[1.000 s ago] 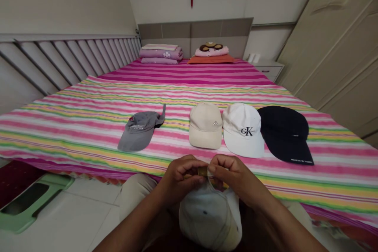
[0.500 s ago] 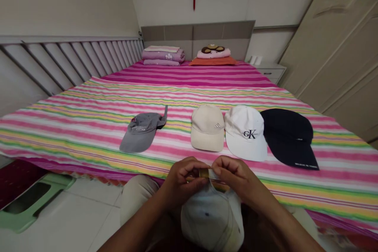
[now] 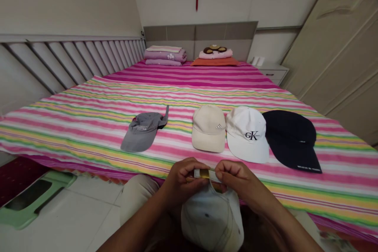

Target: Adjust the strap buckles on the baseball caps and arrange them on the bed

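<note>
The right hand [image 3: 236, 177] has edged off the buckle [image 3: 204, 173], baring more strap [image 3: 214, 176]. Bottom centre, the pale cap [image 3: 208, 218] is pinched by strap and, left hand [image 3: 184, 179], buckle, seemingly for steadiness; mid-frame, four caps [image 3: 246, 130] lie on the bed [image 3: 183, 94].

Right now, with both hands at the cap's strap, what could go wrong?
The right hand pinches the strap between its fingers, so the strap might slip free. The left hand has its thumb close to the brass-coloured buckle and could get in the strap's way. Whether anything supports the held cap is unclear; it may drop if both hands loosen.
</note>
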Demonstrator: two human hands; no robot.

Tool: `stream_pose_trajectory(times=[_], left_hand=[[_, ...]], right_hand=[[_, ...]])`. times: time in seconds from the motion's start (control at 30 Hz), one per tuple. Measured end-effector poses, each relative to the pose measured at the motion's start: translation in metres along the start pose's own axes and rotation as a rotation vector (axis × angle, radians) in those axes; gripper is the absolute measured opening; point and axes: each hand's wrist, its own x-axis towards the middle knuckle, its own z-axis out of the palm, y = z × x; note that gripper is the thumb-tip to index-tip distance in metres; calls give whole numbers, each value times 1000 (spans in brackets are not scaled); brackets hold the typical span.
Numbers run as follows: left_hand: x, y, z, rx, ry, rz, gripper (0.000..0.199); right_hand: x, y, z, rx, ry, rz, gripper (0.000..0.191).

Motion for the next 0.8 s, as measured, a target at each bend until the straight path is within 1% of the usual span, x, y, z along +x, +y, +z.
stream_pose_trajectory(times=[0.1, 0.17, 0.27, 0.33, 0.43, 0.53, 0.63, 0.8], left_hand=[[1, -1, 0, 31, -27, 26, 22], [1, -2, -1, 51, -44, 35, 23], [0, -3, -3, 50, -58, 20, 24], [0, -3, -4, 35, -45, 3, 24], [0, -4, -5, 10, -33, -8, 24], [0, -4, -3, 28, -61, -4, 24], [0, -4, -3, 43, -69, -4, 24], [0, -4, -6, 27, -46, -20, 24]], right_hand=[[0, 2, 1, 0, 8, 15, 26], [0, 2, 1, 3, -15, 12, 27], [0, 0, -2, 25, -49, -15, 31], [0, 0, -4, 36, -64, -27, 32], [1, 3, -4, 37, -46, 7, 32], [3, 5, -2, 48, -13, 40, 31], [3, 4, 0, 67, -13, 47, 32], [3, 1, -4, 111, -103, 13, 36]])
